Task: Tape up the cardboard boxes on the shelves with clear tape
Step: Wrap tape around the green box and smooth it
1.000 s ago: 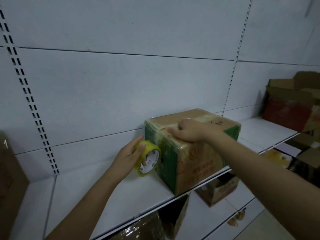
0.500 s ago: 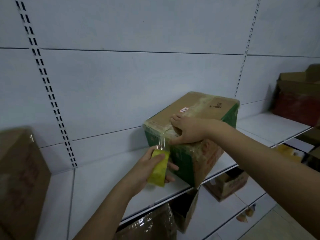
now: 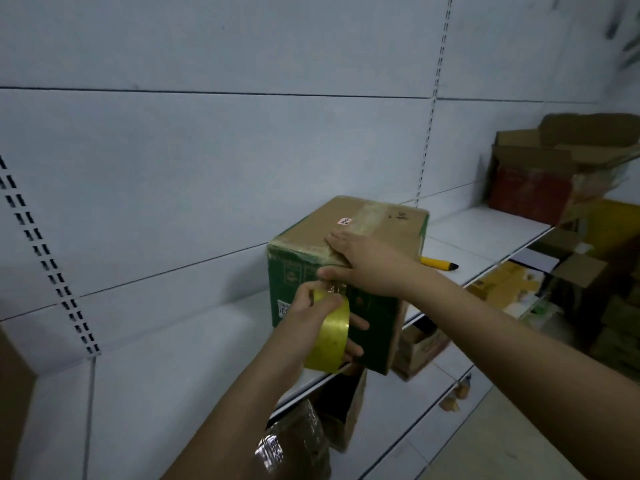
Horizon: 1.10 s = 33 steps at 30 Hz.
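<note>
left fingers (image 3: 356, 322): curled through and around the tape roll (image 3: 329, 336), thumb on top of it, fingertips showing on the roll's right side
right fingers (image 3: 334, 241): straight, together, pressed flat on the near top edge of the cardboard box (image 3: 377, 233); thumb below them on the box's green front face
left hand (image 3: 313, 317): holds the roll just in front of the box's green face, roll edge-on to camera
right hand (image 3: 367, 263): rests over the box's top front corner, just above the left hand
tape roll: yellowish, sits low against the box front, directly under the right thumb; a short crinkled strip of clear tape (image 3: 334, 289) runs from the roll up to the thumb
cardboard box: on the white shelf (image 3: 156, 368), near its front edge, green sides, brown top with old tape and a small pink sticker
yellow knife (image 3: 439, 263): lies on the shelf just right of the box, behind the right forearm
open boxes (image 3: 540, 181): far right on the shelf, well apart from the hands
lower shelf: more boxes, blurred
</note>
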### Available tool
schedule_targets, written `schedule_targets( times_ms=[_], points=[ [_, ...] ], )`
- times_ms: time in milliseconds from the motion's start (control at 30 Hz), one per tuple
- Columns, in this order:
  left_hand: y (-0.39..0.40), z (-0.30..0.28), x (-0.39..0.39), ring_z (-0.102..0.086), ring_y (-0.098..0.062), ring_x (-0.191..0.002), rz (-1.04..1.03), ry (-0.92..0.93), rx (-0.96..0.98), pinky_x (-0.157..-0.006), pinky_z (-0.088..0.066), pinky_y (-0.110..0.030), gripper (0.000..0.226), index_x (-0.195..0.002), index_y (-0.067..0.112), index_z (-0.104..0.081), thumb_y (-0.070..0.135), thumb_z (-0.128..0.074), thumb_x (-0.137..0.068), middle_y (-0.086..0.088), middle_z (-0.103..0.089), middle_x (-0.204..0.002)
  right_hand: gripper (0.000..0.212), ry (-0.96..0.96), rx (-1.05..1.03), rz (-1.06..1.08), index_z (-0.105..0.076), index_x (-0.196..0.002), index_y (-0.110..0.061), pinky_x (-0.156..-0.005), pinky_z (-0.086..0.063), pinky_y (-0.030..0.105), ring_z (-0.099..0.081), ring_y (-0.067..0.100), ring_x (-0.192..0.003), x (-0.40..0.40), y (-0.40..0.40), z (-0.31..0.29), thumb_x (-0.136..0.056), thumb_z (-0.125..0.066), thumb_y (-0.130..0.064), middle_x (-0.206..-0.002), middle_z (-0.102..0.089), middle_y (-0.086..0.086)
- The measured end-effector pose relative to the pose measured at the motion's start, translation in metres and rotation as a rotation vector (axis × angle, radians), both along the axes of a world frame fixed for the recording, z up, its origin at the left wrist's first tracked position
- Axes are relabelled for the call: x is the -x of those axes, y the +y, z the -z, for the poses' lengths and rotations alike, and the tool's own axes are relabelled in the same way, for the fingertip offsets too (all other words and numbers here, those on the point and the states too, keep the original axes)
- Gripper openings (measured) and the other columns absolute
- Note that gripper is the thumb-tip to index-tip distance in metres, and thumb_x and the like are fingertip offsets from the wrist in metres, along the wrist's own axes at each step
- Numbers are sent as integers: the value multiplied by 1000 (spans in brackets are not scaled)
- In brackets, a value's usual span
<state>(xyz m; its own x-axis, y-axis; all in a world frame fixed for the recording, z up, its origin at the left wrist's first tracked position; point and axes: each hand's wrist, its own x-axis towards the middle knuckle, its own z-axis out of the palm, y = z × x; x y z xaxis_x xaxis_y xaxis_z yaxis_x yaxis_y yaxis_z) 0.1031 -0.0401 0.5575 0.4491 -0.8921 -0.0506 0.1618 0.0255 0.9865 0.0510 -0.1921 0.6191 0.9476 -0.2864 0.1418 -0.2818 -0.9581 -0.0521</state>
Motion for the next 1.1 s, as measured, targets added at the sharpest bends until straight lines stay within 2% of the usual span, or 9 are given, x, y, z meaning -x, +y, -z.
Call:
schedule_targets(
  times_ms=[233, 333, 433, 533, 633, 800, 933, 1033, 1100],
  points=[
    [-20, -10, 3, -67, -29, -58, 19, -13, -62, -55, -57, -34, 30, -123, 12, -47, 32, -53, -102, -21, -75, -90, 63, 8, 96, -98, -39, -149, -11, -110, -34, 37, -40, 24, -138, 11, -32, -2, -100, -47, -50, -152, -42, 8],
    [-38, -9, 10, -67, -27, -60, 31, -65, -65, -58, -57, -35, 30, -122, 12, -49, 32, -54, -101, -16, -76, -94, 57, -76, -80, -97, -51, -142, -20, -108, -37, 31, -48, 13, -130, 31, -59, -4, -97, -49, -55, -144, -53, -3],
    [-59, -5, 20, -67, -27, -59, 15, -78, -51, -57, -57, -36, 26, -121, 14, -51, 30, -54, -101, -13, -76, -94, 46, -555, -521, 38, -65, -128, -33, -102, -39, 22, -54, -1, -116, 52, -101, -1, -97, -44, -60, -121, -63, -21],
    [-77, -5, 26, -67, -26, -58, -28, -73, -42, -56, -58, -36, 24, -120, 14, -54, 29, -55, -101, -11, -77, -94, 27, -1087, -557, 471, -72, -103, -22, -90, -50, 31, -65, 15, -103, 75, -168, 33, -100, -46, -25, -106, -72, -7],
    [-93, -5, 26, -66, -27, -58, -52, -59, -45, -53, -55, -35, 23, -119, 13, -54, 27, -55, -101, -13, -76, -96, 34, -771, -446, 755, -64, -124, -11, -95, -47, 37, -58, 29, -117, 86, -232, 99, -97, -43, -8, -128, -64, 9],
    [-115, -5, 28, -61, -30, -52, -69, -25, -76, -53, -52, -34, 23, -118, 11, -53, 26, -55, -100, -19, -75, -100, 65, -164, -202, 523, -23, -156, -9, -118, -29, 39, -26, 33, -146, 54, -313, 164, -94, -44, -7, -163, -19, 11],
    [-122, -6, 31, -57, -29, -46, -78, -41, -73, -51, -52, -33, 34, -120, 10, -52, 30, -58, -93, -20, -74, -101, 68, 64, -111, 527, -7, -158, -9, -123, -15, 43, -4, 31, -152, 20, -371, 189, -99, -38, -21, -166, 1, 9],
    [-124, -6, 32, -55, -28, -43, -90, -33, -62, -50, -51, -33, 46, -121, 9, -51, 34, -60, -84, -22, -74, -101, 54, 59, -168, 503, -30, -152, -12, -115, -32, 45, -28, 32, -145, 16, -383, 180, -99, -36, -24, -158, -28, 11],
    [-126, -4, 32, -54, -28, -42, -98, -29, -56, -49, -51, -32, 47, -122, 8, -51, 33, -60, -83, -23, -73, -101, 37, 15, -114, 505, -53, -131, -8, -93, -45, 41, -50, 36, -121, 19, -381, 171, -98, -41, -22, -130, -52, 18]
  ],
)
